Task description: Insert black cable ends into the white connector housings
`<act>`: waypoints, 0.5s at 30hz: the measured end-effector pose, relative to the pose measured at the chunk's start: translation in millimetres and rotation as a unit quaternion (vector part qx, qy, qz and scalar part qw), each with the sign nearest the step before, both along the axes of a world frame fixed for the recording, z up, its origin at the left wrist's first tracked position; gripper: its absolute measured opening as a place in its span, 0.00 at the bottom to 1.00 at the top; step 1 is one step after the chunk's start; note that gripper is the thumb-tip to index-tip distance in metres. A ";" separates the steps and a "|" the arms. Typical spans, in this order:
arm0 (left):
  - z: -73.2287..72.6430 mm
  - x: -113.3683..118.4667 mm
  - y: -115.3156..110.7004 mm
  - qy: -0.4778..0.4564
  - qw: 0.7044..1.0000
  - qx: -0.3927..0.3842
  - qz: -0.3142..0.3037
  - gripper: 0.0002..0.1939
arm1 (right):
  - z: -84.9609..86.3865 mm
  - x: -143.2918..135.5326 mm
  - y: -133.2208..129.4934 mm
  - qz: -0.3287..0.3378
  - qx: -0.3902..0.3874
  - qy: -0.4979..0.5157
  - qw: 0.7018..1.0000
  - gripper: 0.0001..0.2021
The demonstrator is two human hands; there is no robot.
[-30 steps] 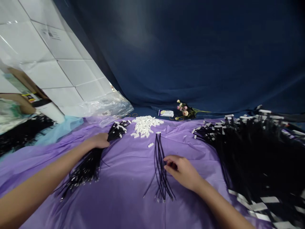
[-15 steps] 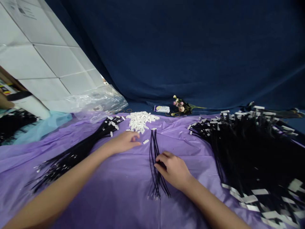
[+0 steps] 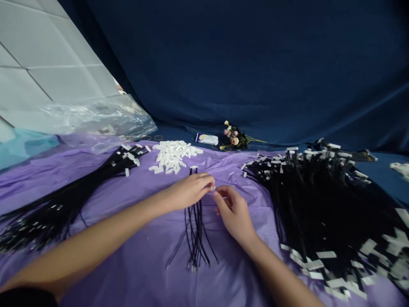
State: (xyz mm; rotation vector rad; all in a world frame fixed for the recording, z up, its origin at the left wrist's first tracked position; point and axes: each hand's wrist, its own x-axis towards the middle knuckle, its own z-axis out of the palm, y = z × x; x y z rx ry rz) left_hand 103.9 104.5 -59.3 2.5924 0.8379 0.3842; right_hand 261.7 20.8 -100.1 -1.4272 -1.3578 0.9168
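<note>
My left hand is closed in a pinch on a small white plastic connector, mostly hidden by the fingertips. Meeting it from the right, my right hand has its thumb and curled fingers drawn together at the same spot. Whatever sits between them is too small to make out. Under my left hand lies a small bundle of thin black cables, with a white connector at its far end and loose ends spread toward me. A pile of white connectors rests just beyond my left hand.
On the left lies a long bundle of black cables. A large heap of black cables with white tags fills the right. Along the back are a wrapped packet, artificial flowers and clear plastic. Purple cloth covers the surface.
My left hand has moved right and closed on a connector; the loose one beside it is gone from the cloth. My right hand has left the small cable bundle and come up to my left.
</note>
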 end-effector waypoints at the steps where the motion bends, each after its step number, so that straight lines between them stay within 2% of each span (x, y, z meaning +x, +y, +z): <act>1: -4.8 4.5 -3.1 0.004 1.000 0.003 -0.006 0.08 | -1.5 2.0 1.8 -0.010 -0.004 0.021 1.000 0.16; 5: -17.6 13.8 -5.8 -0.012 0.999 0.017 -0.026 0.10 | -7.7 8.3 7.2 -0.026 -0.017 0.081 0.996 0.17; 10: -17.5 9.8 3.4 -0.048 0.998 0.009 -0.039 0.11 | -9.9 11.0 11.3 -0.010 -0.025 0.100 0.995 0.17; 12: -19.3 5.0 13.0 -0.065 0.997 0.026 -0.007 0.13 | -9.6 11.6 12.3 -0.025 -0.020 0.106 0.994 0.16; 15: -28.9 -6.0 33.7 -0.065 0.991 0.090 0.072 0.16 | -8.3 12.5 13.4 -0.046 -0.029 0.147 0.988 0.16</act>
